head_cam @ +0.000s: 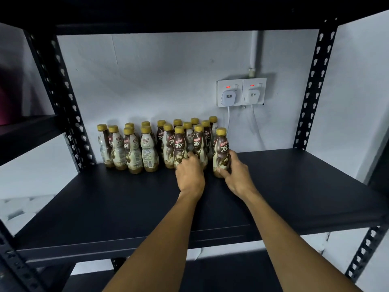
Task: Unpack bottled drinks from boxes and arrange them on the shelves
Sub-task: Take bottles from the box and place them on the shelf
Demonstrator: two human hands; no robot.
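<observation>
Several brown-and-cream coffee bottles with gold caps (147,148) stand in rows at the back of a dark shelf board (126,207). My left hand (189,173) grips the lower part of a front-row bottle (180,144) in the group. My right hand (235,173) grips the rightmost bottle (221,148), which stands upright on the shelf a little apart from the rest. Both forearms reach in from the bottom of the view.
Black perforated uprights (315,85) frame the shelf on both sides. On the white wall behind, a double socket with two plugs (242,92) sits right of the bottles, its cables hanging down. A lower shelf shows below the board's front edge.
</observation>
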